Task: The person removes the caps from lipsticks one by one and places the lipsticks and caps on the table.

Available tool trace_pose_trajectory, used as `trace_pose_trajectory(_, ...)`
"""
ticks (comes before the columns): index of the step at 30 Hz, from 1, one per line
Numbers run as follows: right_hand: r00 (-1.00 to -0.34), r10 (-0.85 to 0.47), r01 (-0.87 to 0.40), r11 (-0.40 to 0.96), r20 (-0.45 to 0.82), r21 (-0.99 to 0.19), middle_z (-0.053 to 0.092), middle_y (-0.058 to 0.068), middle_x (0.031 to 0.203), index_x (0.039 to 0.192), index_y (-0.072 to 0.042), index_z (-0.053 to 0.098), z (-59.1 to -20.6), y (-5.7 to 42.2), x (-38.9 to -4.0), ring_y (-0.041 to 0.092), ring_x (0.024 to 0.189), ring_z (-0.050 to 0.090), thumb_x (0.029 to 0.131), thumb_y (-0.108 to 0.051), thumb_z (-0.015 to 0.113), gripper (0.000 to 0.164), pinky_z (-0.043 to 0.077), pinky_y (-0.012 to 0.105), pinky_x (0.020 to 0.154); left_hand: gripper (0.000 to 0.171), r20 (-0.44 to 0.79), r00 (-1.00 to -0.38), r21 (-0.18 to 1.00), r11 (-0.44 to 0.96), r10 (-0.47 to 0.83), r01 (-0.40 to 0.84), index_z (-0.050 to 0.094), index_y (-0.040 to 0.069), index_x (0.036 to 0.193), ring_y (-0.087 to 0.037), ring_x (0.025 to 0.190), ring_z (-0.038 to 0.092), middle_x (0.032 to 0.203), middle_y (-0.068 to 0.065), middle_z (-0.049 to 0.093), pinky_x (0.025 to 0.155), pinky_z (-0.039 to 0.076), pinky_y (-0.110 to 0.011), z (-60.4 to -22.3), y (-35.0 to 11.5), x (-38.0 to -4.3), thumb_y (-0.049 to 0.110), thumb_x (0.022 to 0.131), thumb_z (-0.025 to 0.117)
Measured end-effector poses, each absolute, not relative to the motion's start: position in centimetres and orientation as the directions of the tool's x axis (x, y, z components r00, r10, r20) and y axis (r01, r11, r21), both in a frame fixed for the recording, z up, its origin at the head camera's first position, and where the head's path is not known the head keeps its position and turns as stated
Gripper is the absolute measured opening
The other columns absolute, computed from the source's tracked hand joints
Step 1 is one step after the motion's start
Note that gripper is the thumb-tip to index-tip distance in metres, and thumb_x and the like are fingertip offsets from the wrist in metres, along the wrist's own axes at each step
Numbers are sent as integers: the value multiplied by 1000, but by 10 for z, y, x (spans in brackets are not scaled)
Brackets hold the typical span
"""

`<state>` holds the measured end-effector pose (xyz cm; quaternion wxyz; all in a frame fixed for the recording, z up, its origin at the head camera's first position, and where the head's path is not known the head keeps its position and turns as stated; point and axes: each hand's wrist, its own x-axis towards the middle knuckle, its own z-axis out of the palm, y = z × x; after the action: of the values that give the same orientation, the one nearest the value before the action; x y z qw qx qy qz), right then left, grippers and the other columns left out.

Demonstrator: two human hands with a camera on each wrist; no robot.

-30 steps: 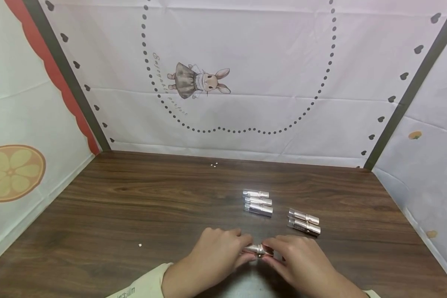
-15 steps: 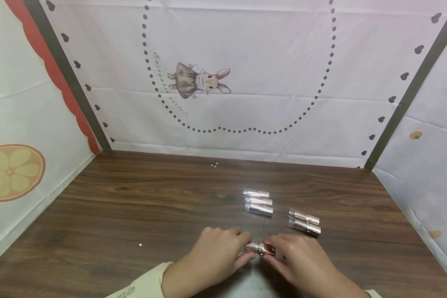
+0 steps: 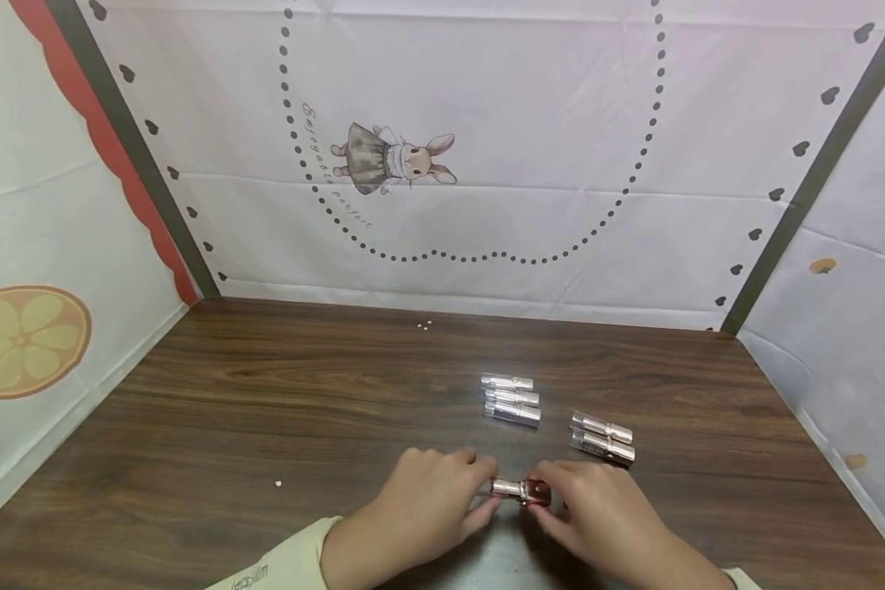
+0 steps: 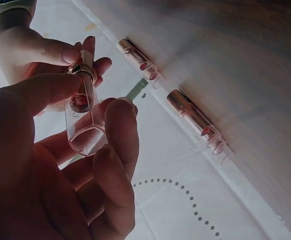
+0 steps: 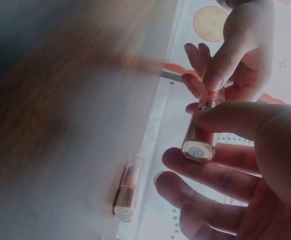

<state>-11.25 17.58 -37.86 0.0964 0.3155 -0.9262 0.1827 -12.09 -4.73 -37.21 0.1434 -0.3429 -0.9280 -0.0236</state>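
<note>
In the head view both hands meet near the front of the table around one lipstick with a shiny metallic tube. My left hand pinches its transparent cap between thumb and fingers; a dark red tip shows through the plastic in the left wrist view. The rose-gold base is pinched by my right hand, and a round label on its bottom end faces the right wrist camera. Two capped lipsticks lie side by side just beyond the right hand.
Farther back, three silvery capped lipsticks lie in a row on the dark wood table. A small white bit lies to the left, and more white specks are near the back cloth.
My right hand has shifted slightly right with the lipstick base, and more of the metallic tube shows between the hands. The left hand has barely moved. The lipsticks on the table stay put.
</note>
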Motion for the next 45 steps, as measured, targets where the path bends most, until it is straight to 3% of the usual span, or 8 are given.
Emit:
trace_pose_trajectory(11,-803,-529,-591,764,275,-257,64,-17,74,94,-22,66,-382,177,-116,-10,56,40,79,-17,79,20,35,15,48,20,268,-726,-53,762,633,645,68,25,96,-2,45,34,71,12,59,40,24,-21,-370,-48,-121,43,89,68)
trace_pose_trajectory(20,-826,-516,-562,785,228,-259,51,-19,62,93,-23,64,-385,179,-118,-6,51,34,77,-17,78,21,30,19,45,16,239,-740,-1,762,629,647,68,24,97,-4,44,33,71,12,63,40,24,-21,-370,-47,-120,38,88,67)
trace_pose_trajectory(27,-829,-518,-558,790,213,-253,51,-18,63,93,-22,63,-388,181,-120,-4,52,34,77,-17,78,23,31,20,45,19,218,-746,14,762,629,647,70,25,102,-2,42,31,65,14,58,38,23,-20,-371,-47,-122,39,89,68)
trace_pose_trajectory(34,-842,-496,-538,804,213,-254,53,-14,80,95,-23,65,-388,181,-120,-4,54,35,78,-20,80,23,32,18,46,20,225,-745,13,762,628,647,69,27,99,-3,47,35,79,10,59,42,26,-21,-372,-48,-122,44,88,70)
trace_pose_trajectory(45,-828,-527,-561,791,195,-244,60,-11,87,94,-23,67,-388,182,-120,0,68,59,77,-21,82,23,43,19,53,24,218,-742,8,759,634,651,71,29,99,-3,48,37,78,10,58,43,26,-21,-372,-48,-123,49,86,73)
